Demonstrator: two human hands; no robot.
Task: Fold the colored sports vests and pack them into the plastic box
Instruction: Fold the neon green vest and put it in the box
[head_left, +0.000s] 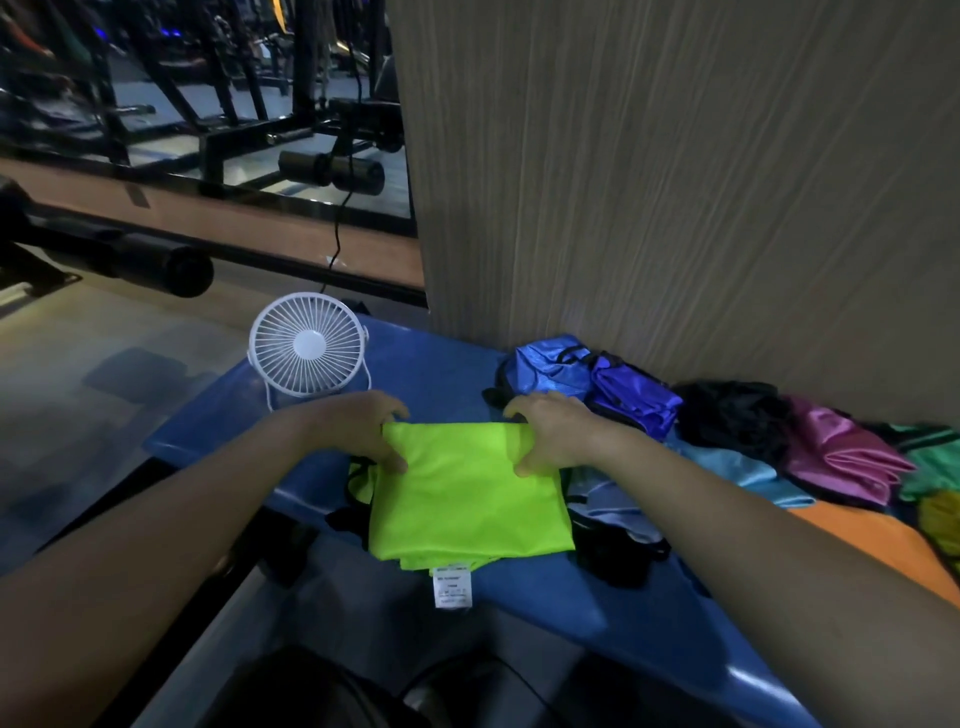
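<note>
The lime vest (470, 493) is lying folded flat on the blue bench (649, 618), its label hanging over the near edge. The left hand (363, 428) is pinching its far left corner and the right hand (550, 434) its far right corner, so the held edge is running left to right, farthest from the person. More vests (841, 452) are waiting to the right. No box is showing.

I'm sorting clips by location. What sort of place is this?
Most likely a gym. Black exercise machines stand behind the blue padded bench, a padded roller juts out, and piled sports vests wait beside the lime-green vest being folded.
</note>
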